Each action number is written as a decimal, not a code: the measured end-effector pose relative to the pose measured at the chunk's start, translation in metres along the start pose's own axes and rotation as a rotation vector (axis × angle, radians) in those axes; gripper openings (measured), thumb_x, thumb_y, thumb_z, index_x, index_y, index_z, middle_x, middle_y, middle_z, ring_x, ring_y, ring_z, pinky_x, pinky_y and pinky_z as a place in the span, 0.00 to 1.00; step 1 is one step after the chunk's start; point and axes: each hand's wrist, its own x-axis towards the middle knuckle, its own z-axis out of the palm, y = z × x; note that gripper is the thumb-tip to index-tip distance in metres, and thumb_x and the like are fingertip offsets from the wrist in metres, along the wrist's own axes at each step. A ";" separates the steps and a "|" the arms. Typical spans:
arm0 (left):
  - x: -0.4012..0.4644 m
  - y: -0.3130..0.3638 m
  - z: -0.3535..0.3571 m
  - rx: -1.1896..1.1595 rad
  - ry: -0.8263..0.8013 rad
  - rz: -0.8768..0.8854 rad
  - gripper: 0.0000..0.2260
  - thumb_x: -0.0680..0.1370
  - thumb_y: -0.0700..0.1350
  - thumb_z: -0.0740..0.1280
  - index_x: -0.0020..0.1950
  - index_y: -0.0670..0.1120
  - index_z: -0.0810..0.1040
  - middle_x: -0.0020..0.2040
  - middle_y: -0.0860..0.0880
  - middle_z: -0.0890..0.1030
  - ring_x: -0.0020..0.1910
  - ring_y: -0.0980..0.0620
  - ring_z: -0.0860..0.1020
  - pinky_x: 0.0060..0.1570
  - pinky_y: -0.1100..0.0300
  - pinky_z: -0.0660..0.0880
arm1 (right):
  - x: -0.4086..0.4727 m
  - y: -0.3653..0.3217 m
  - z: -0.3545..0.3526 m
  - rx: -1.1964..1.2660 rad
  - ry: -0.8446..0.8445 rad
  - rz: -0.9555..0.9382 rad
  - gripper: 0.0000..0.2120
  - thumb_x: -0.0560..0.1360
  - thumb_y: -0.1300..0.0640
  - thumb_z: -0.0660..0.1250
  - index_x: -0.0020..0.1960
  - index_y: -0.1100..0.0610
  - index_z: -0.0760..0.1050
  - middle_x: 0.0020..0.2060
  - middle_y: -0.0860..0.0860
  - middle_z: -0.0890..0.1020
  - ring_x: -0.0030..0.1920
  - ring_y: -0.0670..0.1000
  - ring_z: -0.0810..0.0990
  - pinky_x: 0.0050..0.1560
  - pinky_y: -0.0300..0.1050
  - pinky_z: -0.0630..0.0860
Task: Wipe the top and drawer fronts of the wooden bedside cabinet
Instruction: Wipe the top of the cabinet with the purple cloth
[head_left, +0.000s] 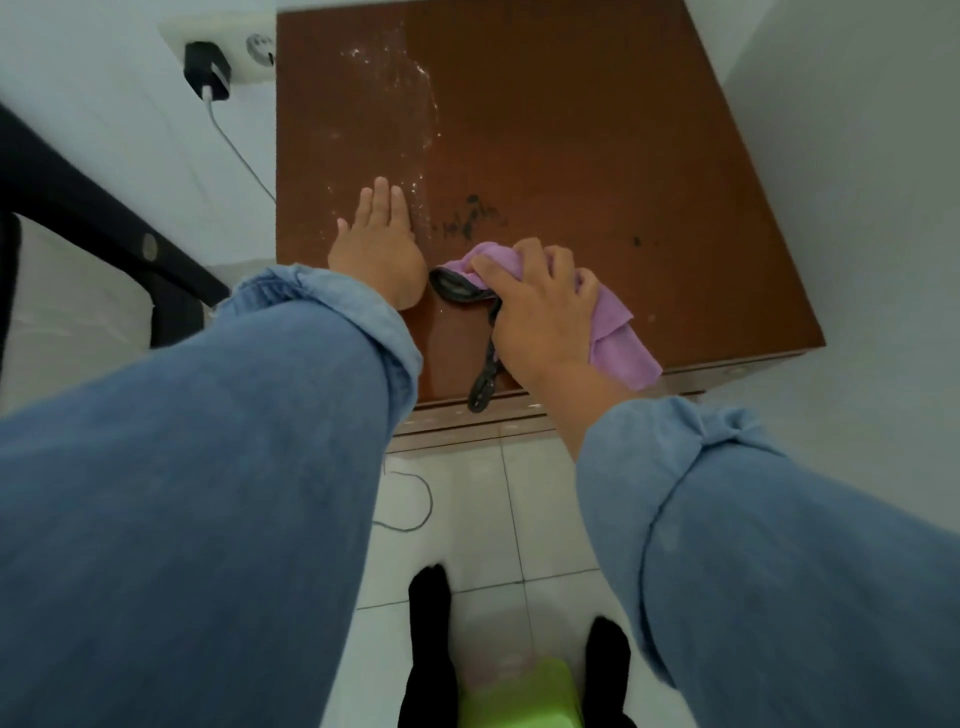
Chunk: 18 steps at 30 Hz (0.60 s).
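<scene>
With the left hand (376, 244) flat bracing the cabinet top (597, 130), the right hand (540, 301), gripping the purple cloth (618, 332) near its 6 o'clock edge, should press firmly toward the dark smudges (470, 221) at 12 o'clock.

Soft even light, wide-angle warp, slight blur

A single head-worn wide-angle camera looks steeply down and forward, close above the brown wooden cabinet top (571, 130), which fills the upper middle of the frame. Both blue denim sleeves reach in from the bottom corners. The white tiled floor (483, 519) lies directly below, and the frame's edges bow with lens distortion.
</scene>
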 end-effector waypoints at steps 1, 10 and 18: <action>-0.001 -0.001 -0.001 0.002 -0.002 0.009 0.25 0.83 0.42 0.47 0.78 0.42 0.41 0.78 0.46 0.40 0.77 0.47 0.41 0.75 0.47 0.44 | -0.010 -0.003 -0.001 0.002 0.005 0.006 0.27 0.67 0.59 0.64 0.62 0.39 0.69 0.61 0.51 0.70 0.61 0.58 0.65 0.55 0.55 0.61; -0.013 -0.003 -0.012 -0.006 -0.057 0.052 0.24 0.83 0.42 0.46 0.78 0.41 0.41 0.78 0.46 0.39 0.77 0.47 0.41 0.75 0.47 0.45 | -0.111 -0.006 -0.010 0.031 0.111 -0.010 0.20 0.64 0.62 0.69 0.54 0.46 0.77 0.52 0.52 0.78 0.51 0.59 0.75 0.49 0.53 0.68; -0.011 -0.003 -0.012 0.010 -0.037 0.048 0.24 0.83 0.40 0.45 0.78 0.42 0.41 0.78 0.46 0.39 0.77 0.48 0.41 0.75 0.48 0.45 | -0.076 -0.009 -0.029 0.105 0.119 0.073 0.15 0.69 0.61 0.68 0.53 0.46 0.76 0.53 0.53 0.76 0.51 0.58 0.72 0.48 0.50 0.65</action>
